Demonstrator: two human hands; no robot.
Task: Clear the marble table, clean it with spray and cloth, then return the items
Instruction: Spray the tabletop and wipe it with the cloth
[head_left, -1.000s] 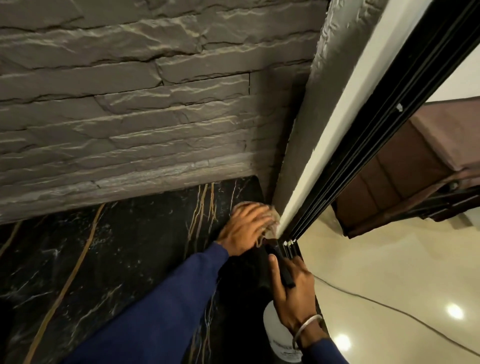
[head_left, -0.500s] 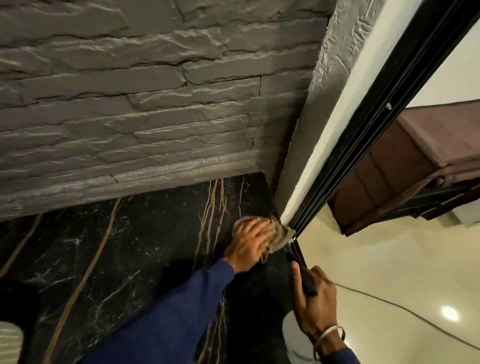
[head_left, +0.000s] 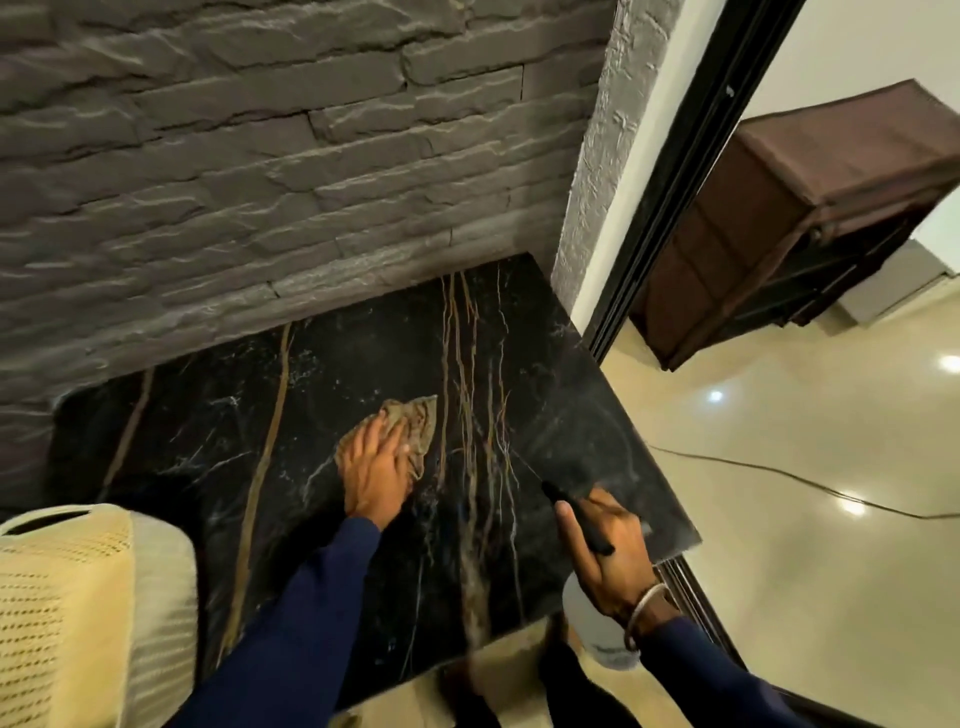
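Observation:
A black marble table with gold and white veins stands against a grey stone wall. My left hand presses a crumpled beige cloth flat on the marble near the table's middle. My right hand grips a spray bottle with a black nozzle and a white body, held over the table's front right corner. The bottle's lower part hangs below the table edge and is partly hidden by my wrist.
A cream woven lampshade-like object fills the lower left. A black door frame rises at the table's right. Beyond it lie a glossy beige floor, a thin cable and brown furniture.
My left hand has slid the cloth from the back right corner toward the table's middle. My view has pulled back and the lampshade has come into sight. The spray bottle stays in my right hand.

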